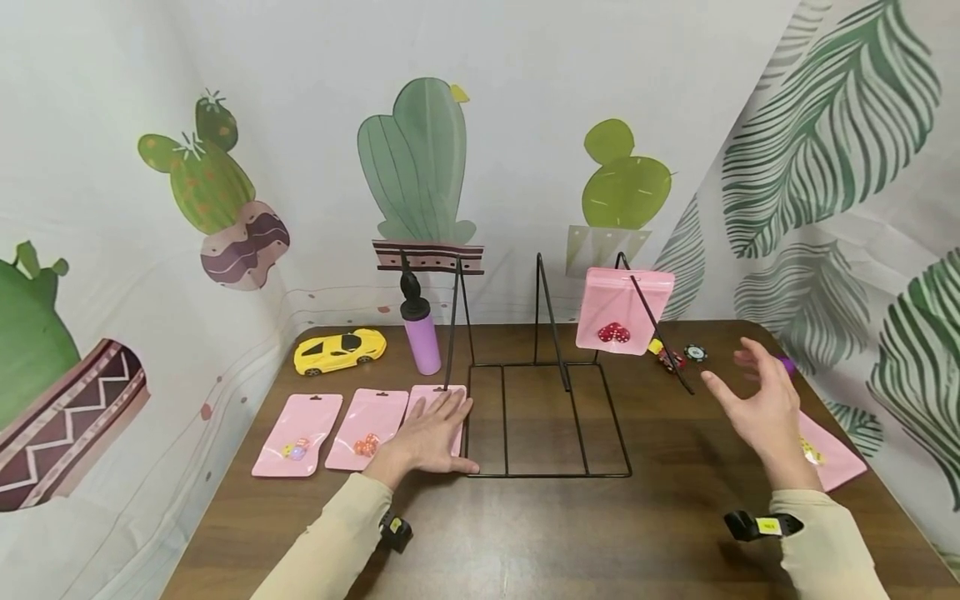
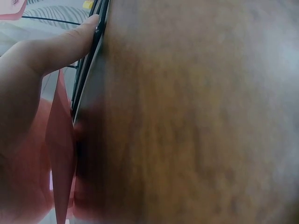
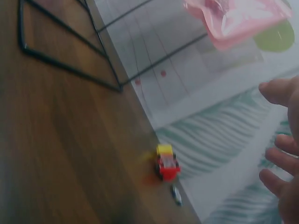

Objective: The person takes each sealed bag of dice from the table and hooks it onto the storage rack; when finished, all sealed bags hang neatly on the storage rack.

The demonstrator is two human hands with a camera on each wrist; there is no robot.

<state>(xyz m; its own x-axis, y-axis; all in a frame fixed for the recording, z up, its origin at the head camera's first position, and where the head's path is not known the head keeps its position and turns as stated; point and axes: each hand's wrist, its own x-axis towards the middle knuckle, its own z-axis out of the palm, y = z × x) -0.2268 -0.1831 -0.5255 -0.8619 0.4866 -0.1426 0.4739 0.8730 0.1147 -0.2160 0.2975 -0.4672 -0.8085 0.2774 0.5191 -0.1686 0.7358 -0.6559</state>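
My left hand (image 1: pixel 433 433) lies flat, fingers straight, on a pink pouch (image 1: pixel 431 398) beside the black wire rack (image 1: pixel 551 417); in the left wrist view its thumb (image 2: pixel 70 39) touches the rack's base wire. Two more pink pouches (image 1: pixel 298 433) (image 1: pixel 367 437) lie to its left with small items inside. A pink pouch holding a red item (image 1: pixel 621 310) hangs on the rack's right arm. My right hand (image 1: pixel 753 398) hovers open above the table, holding nothing, right of the rack. Under it lies another pink pouch (image 1: pixel 828 457). The hanging pouch (image 3: pixel 238 18) shows in the right wrist view.
A yellow toy car (image 1: pixel 339 350) and a purple pump (image 1: pixel 420 329) stand at the back left. A small red and yellow toy (image 1: pixel 667 357) (image 3: pixel 166 163) and a round chip (image 1: pixel 695 352) lie near the back right. Cactus backdrop cloth (image 1: pixel 480 125) walls the brown table (image 1: pixel 562 533).
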